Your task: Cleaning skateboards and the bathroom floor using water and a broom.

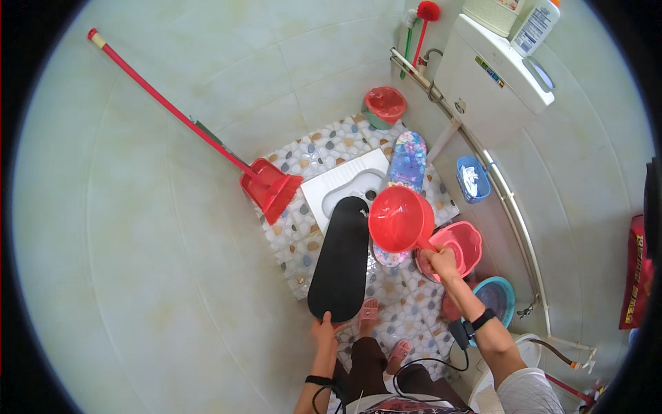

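Observation:
My left hand is closed on the near end of a long, round-ended black mat, which covers part of the white squat toilet. My right hand grips the handle of a red water dipper, its round bowl facing up. Whether water is in the bowl, I cannot tell. Beneath the dipper lies a blue and pink floral mat along the toilet's right side. Its middle is hidden by the bowl.
A red broom leans on the left wall over a red dustpan. Right of the dipper are a pink basin and a teal basin. A red bin stands in the far corner. The cistern and pipes line the right wall.

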